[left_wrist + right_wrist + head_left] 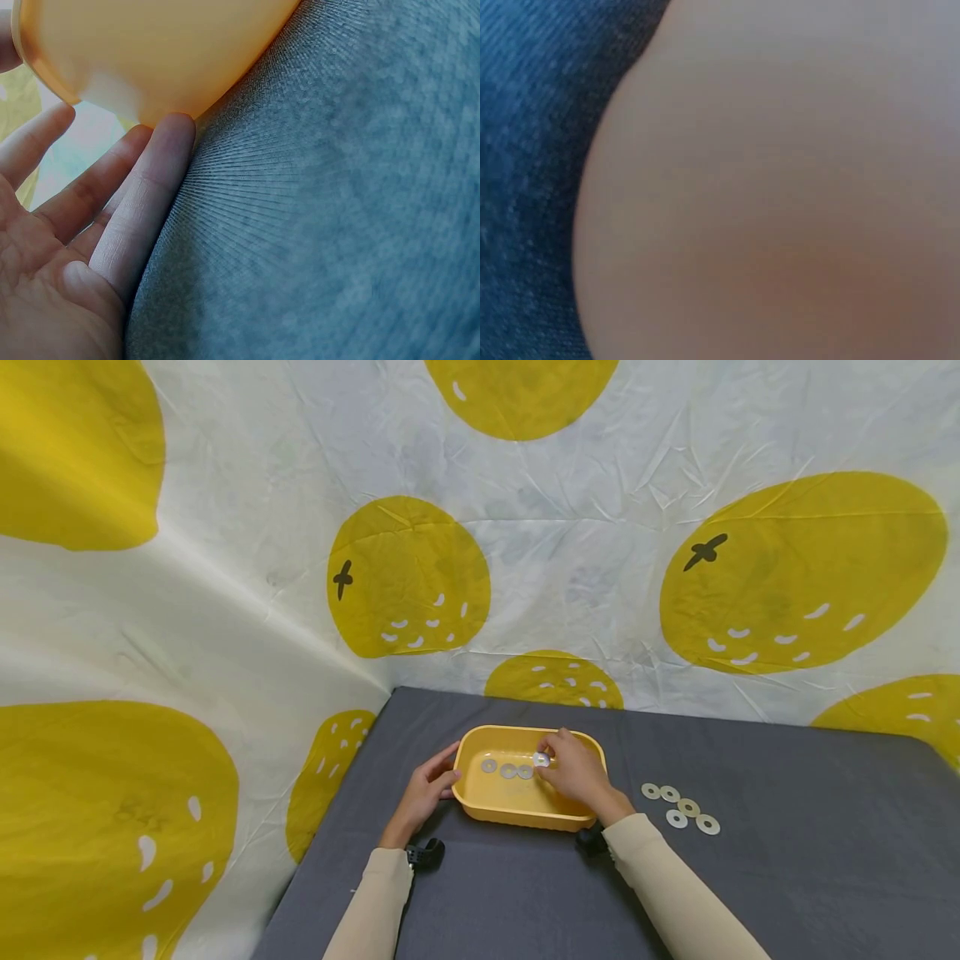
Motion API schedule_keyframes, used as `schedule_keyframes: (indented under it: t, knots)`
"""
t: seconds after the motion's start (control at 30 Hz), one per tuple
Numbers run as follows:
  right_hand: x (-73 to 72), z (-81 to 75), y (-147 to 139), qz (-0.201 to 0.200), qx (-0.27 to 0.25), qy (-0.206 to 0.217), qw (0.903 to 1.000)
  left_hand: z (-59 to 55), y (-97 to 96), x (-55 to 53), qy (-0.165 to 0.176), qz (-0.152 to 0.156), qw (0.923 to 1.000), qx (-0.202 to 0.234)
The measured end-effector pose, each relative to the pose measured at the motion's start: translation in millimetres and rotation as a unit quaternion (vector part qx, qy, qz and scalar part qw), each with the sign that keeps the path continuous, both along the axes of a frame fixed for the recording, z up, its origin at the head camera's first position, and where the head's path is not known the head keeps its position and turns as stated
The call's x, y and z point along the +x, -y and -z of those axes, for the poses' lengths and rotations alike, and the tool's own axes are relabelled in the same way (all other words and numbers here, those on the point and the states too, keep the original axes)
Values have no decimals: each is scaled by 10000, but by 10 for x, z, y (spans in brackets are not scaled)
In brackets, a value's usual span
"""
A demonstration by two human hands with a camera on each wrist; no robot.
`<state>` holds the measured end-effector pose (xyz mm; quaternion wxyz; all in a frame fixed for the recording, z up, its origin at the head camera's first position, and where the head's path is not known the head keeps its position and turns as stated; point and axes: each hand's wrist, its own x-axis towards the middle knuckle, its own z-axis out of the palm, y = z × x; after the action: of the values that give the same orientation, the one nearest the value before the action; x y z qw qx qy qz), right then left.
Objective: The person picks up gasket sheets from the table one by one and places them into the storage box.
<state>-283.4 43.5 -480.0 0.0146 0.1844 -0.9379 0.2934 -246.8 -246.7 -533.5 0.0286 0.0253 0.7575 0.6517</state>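
Note:
A yellow plastic basin rests on the dark cloth. My left hand holds its left end, thumb at the rim and fingers against the outer wall; close up in the left wrist view, the fingertips touch the wall low down, near the cloth. Inside the basin, my right hand pinches a flat metal washer between thumb and fingers. Left of it, three more washers lie in a row on the basin floor. Only blurred skin fills most of the right wrist view, hiding the fingers there.
Several loose washers lie in a group on the dark grey tablecloth, right of the basin. White fabric with big yellow fruit prints hangs behind the table and on the left. Each wrist wears a black band.

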Motion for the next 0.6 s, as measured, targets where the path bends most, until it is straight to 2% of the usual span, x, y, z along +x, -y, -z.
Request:
schedule_keyframes:
  t: [0.27,0.6]
  knots:
    - [-19,44,26,65,240,163,9996,-241,-30,120,-10,162,9998,97]
    - [-41,78,32,172,489,190,9985,-269,-25,145,49,209,9998,61]
